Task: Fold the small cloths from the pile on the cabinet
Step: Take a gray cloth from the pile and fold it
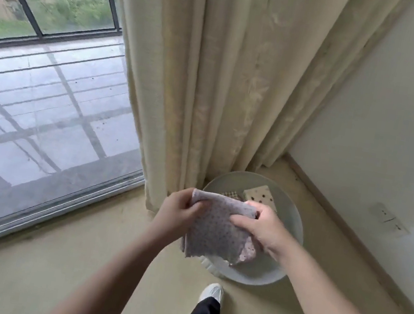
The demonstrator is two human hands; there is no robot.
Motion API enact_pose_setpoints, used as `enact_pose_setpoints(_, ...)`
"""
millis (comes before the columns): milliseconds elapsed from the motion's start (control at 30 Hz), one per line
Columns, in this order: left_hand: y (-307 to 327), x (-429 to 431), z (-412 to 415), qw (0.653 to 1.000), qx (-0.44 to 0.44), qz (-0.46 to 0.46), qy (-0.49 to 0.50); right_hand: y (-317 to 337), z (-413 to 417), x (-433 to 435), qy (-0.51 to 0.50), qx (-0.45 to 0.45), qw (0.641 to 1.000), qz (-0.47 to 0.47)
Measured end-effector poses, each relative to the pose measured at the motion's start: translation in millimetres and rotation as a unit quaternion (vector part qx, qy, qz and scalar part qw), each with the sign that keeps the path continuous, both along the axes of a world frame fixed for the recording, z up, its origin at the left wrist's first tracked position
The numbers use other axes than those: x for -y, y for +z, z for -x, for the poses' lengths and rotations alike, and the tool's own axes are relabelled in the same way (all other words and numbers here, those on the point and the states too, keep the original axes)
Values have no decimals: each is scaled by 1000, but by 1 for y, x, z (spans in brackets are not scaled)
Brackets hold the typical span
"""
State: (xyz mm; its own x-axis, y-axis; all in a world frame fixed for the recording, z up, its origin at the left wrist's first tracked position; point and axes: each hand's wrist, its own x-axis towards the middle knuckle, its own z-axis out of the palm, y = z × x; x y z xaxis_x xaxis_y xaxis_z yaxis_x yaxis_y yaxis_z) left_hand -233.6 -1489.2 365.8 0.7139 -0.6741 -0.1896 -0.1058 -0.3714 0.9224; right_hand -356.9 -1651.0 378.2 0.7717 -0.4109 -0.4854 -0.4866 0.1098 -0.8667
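A small grey cloth with dark dots [212, 231] hangs in the air between my two hands. My left hand [181, 207] pinches its upper left corner. My right hand [260, 226] grips its upper right edge, fingers curled over the fabric. Below the cloth stands a round white table [295, 226] near the curtain. On it lie a folded cream cloth with dark dots [262, 195] and a darker patterned cloth [232, 194], partly hidden. A pinkish cloth [247, 254] shows under my right wrist.
Cream curtains [227, 78] hang right behind the table. A glass sliding door [43, 115] fills the left. A white wall with a socket [387, 218] runs on the right. My leg and white shoe [211, 293] stand on the beige floor below.
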Motion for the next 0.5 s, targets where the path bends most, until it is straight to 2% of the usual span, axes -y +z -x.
enact_pose_setpoints(100,-21,67,6,997,-74,-7,5,-30,15,58,-182,-11,972,-148)
enact_pose_setpoints(167,-37,107,15,992,-121,-15,18,-45,18,88,-250,-12,953,-172)
enact_pose_setpoints(200,-45,125,22,989,-141,-23,35,-53,18,99,-263,-34,955,-131)
enact_pose_setpoints(267,-63,159,37,984,-152,-46,76,-71,19,115,-233,-103,966,30)
enact_pose_setpoints(333,-84,192,52,977,-152,-89,116,-94,19,130,-193,-130,958,171)
enact_pose_setpoints(400,-104,221,64,964,-157,-151,151,-121,23,148,-180,-135,950,217)
enact_pose_setpoints(500,-132,253,81,945,-179,-203,183,-164,34,178,-147,-157,950,225)
